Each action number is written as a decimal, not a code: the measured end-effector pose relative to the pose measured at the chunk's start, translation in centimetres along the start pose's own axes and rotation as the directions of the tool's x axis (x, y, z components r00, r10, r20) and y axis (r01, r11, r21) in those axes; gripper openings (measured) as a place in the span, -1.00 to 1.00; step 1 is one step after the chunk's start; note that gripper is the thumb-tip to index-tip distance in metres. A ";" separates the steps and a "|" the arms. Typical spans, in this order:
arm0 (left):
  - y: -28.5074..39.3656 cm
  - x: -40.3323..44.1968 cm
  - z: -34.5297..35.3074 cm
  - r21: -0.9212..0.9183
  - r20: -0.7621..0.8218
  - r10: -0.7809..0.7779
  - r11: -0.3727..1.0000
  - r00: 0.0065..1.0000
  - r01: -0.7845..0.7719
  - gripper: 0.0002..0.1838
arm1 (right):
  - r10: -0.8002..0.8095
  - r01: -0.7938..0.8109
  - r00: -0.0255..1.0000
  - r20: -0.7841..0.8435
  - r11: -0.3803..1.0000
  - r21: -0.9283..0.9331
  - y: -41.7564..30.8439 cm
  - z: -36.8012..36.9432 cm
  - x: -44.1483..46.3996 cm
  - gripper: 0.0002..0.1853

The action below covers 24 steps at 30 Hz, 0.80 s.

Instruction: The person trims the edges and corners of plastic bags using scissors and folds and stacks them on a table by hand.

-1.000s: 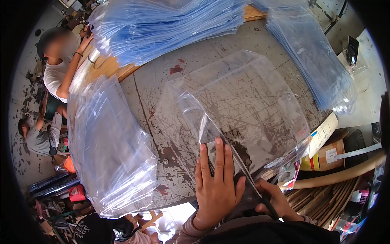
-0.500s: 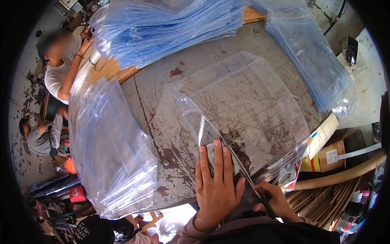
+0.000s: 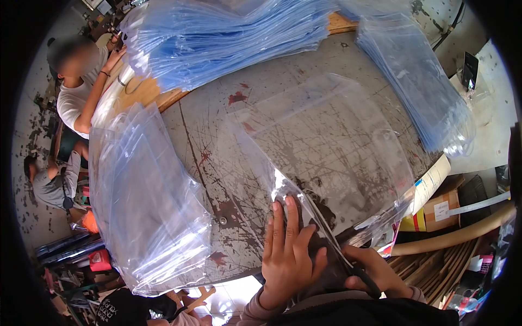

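Observation:
A clear plastic sheet lies across the worn grey table in front of me. My left hand rests on its near part, palm down, fingers apart. Just to the right, my right hand is wrapped round the dark handles of a pair of scissors. The scissors' blades point up and left along the sheet's near edge, beside my left hand. How far the blades are apart cannot be made out.
Clear plastic pieces lie at the left; bluish stacks stand at the back and back right. A person is at the back left, another below. Cardboard boxes stand right of the table.
The fingers of my left hand have shifted and bent slightly on the plastic. The sheet's folded strip by my fingertips has changed shape, and my right hand has moved slightly right with the scissors.

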<state>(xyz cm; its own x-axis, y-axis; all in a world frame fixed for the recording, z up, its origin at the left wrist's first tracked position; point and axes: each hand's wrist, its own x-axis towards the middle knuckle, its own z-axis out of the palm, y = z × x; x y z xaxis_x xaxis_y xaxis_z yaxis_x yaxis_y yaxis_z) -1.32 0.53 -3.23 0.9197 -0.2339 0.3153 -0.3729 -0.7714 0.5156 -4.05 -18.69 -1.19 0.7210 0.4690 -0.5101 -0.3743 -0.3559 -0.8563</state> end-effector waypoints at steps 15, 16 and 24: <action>0.1 0.2 0.0 -0.001 -0.006 0.021 1.000 1.000 -0.021 -0.73 | -0.077 0.089 0.995 -0.061 0.967 0.239 1.6 1.4 1.0 -0.29; 0.1 0.2 0.0 0.003 -0.003 0.018 1.000 1.000 -0.018 -0.74 | -0.077 0.098 0.994 -0.080 0.949 0.300 1.6 1.5 1.1 -0.26; 0.2 0.3 0.0 0.011 -0.001 0.014 1.000 1.000 -0.014 -0.75 | -0.068 0.113 0.986 -0.151 0.945 0.307 3.0 1.9 1.2 -0.23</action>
<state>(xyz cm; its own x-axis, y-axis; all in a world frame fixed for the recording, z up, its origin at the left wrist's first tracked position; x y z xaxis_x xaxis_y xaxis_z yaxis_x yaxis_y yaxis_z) -1.12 0.33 -3.02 0.9143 -0.2439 0.3233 -0.3843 -0.7744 0.5026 -5.40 -17.62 -4.50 0.8249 0.3643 -0.4323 -0.4516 -0.0353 -0.8915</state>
